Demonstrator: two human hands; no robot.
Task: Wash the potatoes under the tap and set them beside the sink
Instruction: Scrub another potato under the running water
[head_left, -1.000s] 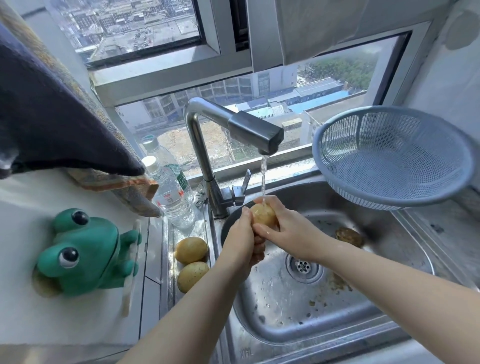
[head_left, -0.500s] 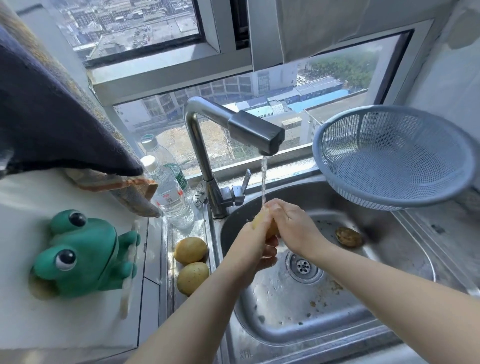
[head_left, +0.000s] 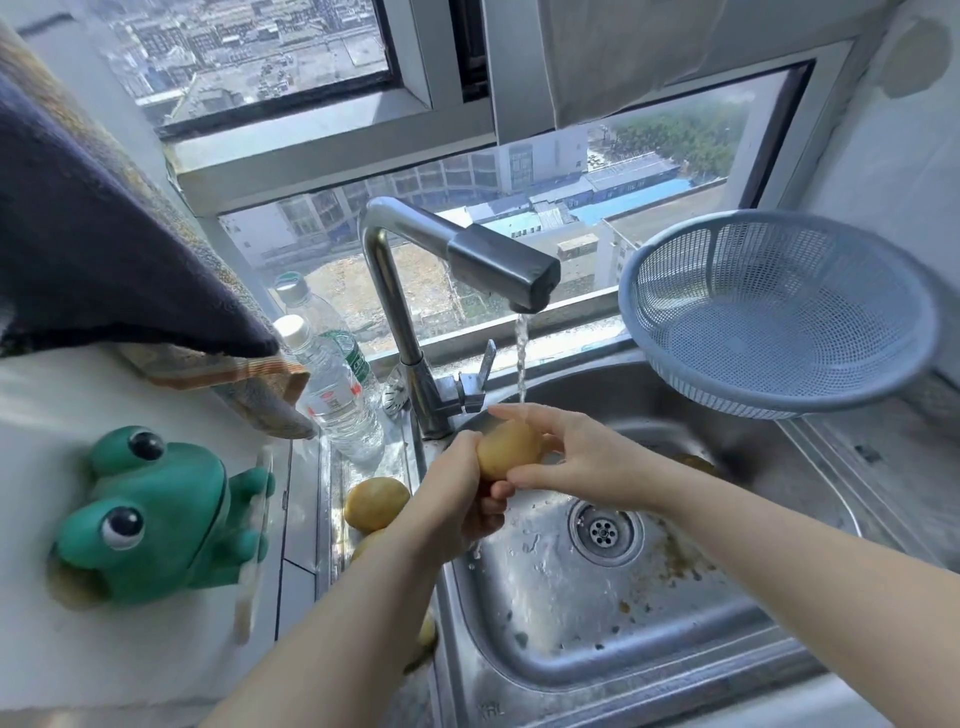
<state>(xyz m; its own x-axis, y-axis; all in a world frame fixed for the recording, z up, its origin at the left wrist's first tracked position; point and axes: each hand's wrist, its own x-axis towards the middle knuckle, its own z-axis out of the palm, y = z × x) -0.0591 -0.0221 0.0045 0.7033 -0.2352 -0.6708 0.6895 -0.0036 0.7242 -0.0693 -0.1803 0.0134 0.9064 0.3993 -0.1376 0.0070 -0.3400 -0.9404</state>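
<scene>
Potato (head_left: 506, 449) gripped by left hand (head_left: 457, 499) and right hand (head_left: 576, 460) under tap (head_left: 498, 270): firm, wet, likely slippery; best cupped round the middle.

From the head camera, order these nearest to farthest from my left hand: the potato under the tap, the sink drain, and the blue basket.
1. The potato: in the grip of the left hand, under the tap.
2. The drain: on the sink floor, to the hand's right.
3. The blue basket: far right, above the back corner.
</scene>
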